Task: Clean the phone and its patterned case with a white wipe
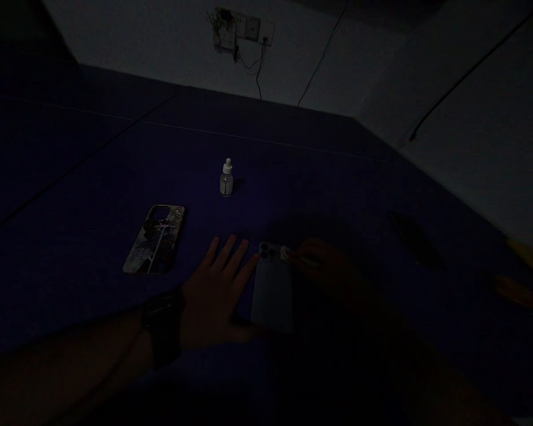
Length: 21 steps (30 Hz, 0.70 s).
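Note:
In dim light a smartphone (272, 290) lies with its back and camera lenses up on the dark blue surface. My left hand (217, 290), with a watch (162, 313) on its wrist, is flat with fingers spread; its index finger and thumb meet the phone's left edge. My right hand (322, 263) is closed on a small crumpled white wipe (285, 254) at the phone's top right corner, beside the lenses. Whether the wipe is tissue or cloth is too dark to tell. Much of the right hand is in shadow.
A patterned phone case (155, 239) lies to the left. A dropper bottle (226, 180) stands upright behind the phone. At the right lies a dark flat object (415, 239). Wall sockets (244, 28) with hanging cables are at the back.

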Each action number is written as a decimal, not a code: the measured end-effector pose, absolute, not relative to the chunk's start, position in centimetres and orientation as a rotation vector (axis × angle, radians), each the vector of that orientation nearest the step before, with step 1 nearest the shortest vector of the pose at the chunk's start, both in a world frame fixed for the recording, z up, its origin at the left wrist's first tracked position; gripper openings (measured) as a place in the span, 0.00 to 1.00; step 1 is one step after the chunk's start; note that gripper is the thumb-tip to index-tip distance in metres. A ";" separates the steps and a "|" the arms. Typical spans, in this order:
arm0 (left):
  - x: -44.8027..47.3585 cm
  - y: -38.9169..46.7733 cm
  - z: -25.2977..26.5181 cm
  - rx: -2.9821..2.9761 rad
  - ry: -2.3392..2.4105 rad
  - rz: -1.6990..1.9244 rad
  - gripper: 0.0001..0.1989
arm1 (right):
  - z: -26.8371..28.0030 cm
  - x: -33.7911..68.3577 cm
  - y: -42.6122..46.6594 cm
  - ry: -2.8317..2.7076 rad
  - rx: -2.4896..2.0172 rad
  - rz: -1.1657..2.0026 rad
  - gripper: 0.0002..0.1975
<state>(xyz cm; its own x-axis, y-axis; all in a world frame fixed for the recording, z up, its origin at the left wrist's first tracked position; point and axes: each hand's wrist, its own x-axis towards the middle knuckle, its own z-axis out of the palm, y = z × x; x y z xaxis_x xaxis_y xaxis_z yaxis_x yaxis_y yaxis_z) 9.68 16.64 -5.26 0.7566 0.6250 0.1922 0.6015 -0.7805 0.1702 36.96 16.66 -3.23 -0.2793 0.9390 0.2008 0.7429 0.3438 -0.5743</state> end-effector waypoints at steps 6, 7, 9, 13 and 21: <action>9.7 16.7 -5.3 2.860 0.989 0.337 0.57 | -2.3 36.3 15.2 -2.360 -1.266 0.644 0.13; 9.7 16.7 -5.3 2.864 0.987 0.345 0.57 | -2.4 36.3 15.1 -2.373 -1.253 0.657 0.12; 9.7 16.7 -5.3 2.874 0.981 0.356 0.56 | -2.8 36.5 15.3 -2.337 -1.276 0.604 0.12; 9.7 16.8 -5.2 2.870 0.978 0.344 0.56 | -3.7 37.1 16.4 -2.151 -1.448 0.423 0.13; 9.6 16.7 -5.2 2.864 0.984 0.342 0.56 | -2.7 36.9 15.4 -2.387 -1.269 0.583 0.13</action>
<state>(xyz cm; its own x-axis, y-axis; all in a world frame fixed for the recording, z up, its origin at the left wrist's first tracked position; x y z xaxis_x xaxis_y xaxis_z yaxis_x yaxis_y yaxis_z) 9.61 16.74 -5.24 0.7669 0.6160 0.1798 0.5949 -0.7876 0.1608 36.87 15.44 -2.71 -0.5241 0.8417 0.1299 0.6869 0.5079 -0.5198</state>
